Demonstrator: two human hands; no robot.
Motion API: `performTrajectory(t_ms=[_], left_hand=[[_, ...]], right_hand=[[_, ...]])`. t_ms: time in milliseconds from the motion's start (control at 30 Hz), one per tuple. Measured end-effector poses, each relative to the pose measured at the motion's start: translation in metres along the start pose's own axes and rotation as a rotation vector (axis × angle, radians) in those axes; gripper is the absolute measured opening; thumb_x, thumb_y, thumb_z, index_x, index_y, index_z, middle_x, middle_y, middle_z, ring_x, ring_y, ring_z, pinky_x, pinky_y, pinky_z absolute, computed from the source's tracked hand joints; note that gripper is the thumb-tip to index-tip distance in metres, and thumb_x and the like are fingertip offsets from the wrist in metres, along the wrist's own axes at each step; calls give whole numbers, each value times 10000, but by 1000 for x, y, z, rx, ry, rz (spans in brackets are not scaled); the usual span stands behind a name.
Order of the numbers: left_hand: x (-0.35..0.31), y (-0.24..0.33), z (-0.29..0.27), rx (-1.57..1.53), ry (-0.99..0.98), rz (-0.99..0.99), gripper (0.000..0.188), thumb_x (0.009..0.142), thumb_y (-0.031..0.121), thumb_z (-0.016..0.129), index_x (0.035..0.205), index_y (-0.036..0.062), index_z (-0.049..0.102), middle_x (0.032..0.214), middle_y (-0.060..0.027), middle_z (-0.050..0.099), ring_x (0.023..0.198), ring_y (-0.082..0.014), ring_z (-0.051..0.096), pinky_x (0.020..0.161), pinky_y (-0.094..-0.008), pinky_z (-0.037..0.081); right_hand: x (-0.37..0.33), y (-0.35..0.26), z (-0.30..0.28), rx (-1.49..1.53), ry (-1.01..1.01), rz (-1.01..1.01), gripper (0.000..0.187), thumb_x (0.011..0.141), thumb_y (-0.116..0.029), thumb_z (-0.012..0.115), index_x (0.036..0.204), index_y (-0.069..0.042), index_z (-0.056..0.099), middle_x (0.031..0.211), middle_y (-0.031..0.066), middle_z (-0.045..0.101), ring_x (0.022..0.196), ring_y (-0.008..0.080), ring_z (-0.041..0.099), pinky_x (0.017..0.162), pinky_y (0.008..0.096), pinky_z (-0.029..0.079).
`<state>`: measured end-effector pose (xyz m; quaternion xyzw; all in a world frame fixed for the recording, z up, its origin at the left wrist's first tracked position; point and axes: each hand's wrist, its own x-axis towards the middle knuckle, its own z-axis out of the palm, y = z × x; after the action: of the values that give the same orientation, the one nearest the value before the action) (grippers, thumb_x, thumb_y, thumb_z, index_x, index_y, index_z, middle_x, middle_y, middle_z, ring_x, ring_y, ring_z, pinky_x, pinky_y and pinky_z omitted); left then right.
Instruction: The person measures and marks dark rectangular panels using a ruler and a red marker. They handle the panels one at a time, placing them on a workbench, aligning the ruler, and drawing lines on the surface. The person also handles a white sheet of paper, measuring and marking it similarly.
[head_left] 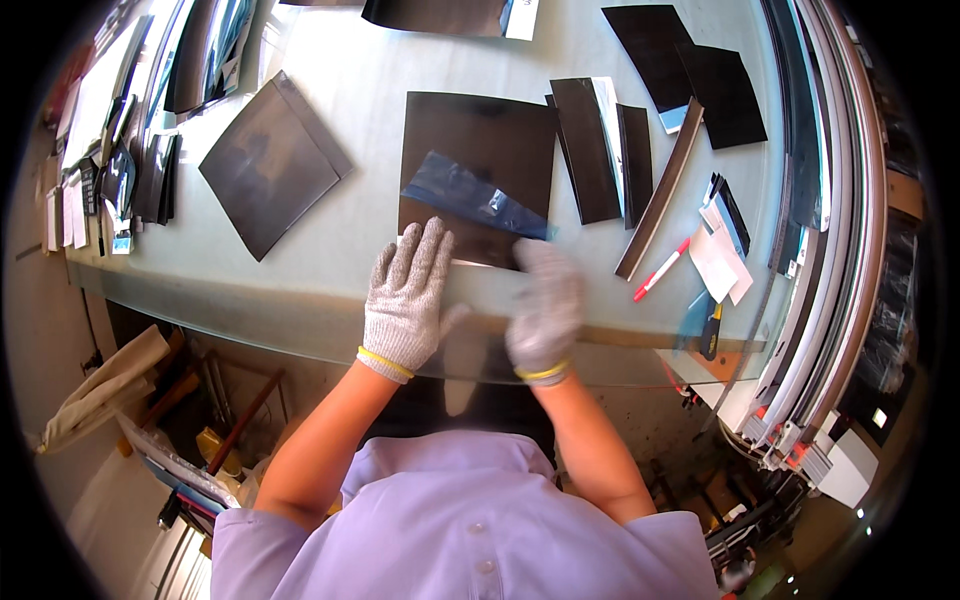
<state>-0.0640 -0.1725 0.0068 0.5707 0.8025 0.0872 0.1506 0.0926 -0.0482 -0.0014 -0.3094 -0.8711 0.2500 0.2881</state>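
Observation:
A square dark brown sheet (478, 125) lies on the glass-topped table, with a crumpled strip of bluish clear film (465, 192) slanting across it. My left hand (408, 285), in a grey knit glove with a yellow cuff, rests its outstretched fingers on the sheet's near left edge, thumb apart. By the near right corner is my right hand (547, 305), gloved alike and smeared by motion; its fingers cannot be made out, nor whether it touches the sheet.
To the left lie overlapping dark sheets (265, 165). On the right are narrow dark pieces (588, 150), a long brown strip (660, 190), a red-and-white pen (662, 270) and a yellow-and-black handled tool (711, 332). The table's curved front edge (250, 342) runs before me.

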Motion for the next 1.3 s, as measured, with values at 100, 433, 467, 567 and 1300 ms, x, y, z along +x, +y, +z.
performTrajectory(t_ms=[100,433,467,567,1300], left_hand=[[-1,-8,13,30,46,49,726,901,316,569,1560,65,398,1661,-150,317,1524,-356,307,1224,-504,250],[-3,-4,-2,-18,7,18,821,867,330,704,1564,47,377,1648,-165,327,1515,-370,317,1218,-521,253],[-2,-4,-2,-17,16,27,824,867,334,706,1565,45,374,1646,-167,329,1513,-372,319,1218,-522,253],[-3,-6,-1,-58,95,7,837,858,343,725,1564,59,378,1641,-177,331,1507,-382,325,1214,-526,261],[68,-43,-62,-172,469,105,406,924,160,647,1325,99,622,1334,-137,625,1173,-361,604,1005,-470,480]], right_hand=[[-6,-35,38,-9,-416,-121,855,891,-523,599,1557,-26,396,1640,165,353,1521,339,325,1268,514,186],[-25,2,-5,-329,-454,104,852,895,-471,646,1582,-60,353,1666,136,307,1532,318,303,1262,519,175],[-27,4,-11,-339,-426,143,843,889,-434,668,1578,-60,358,1663,142,309,1530,321,305,1258,520,184],[-34,11,-17,-322,-335,191,801,854,-320,735,1540,-59,416,1632,184,343,1513,363,315,1241,517,221],[13,-2,7,-229,-295,17,394,840,-90,646,1159,-287,766,1317,95,587,1243,342,512,1022,485,402]])
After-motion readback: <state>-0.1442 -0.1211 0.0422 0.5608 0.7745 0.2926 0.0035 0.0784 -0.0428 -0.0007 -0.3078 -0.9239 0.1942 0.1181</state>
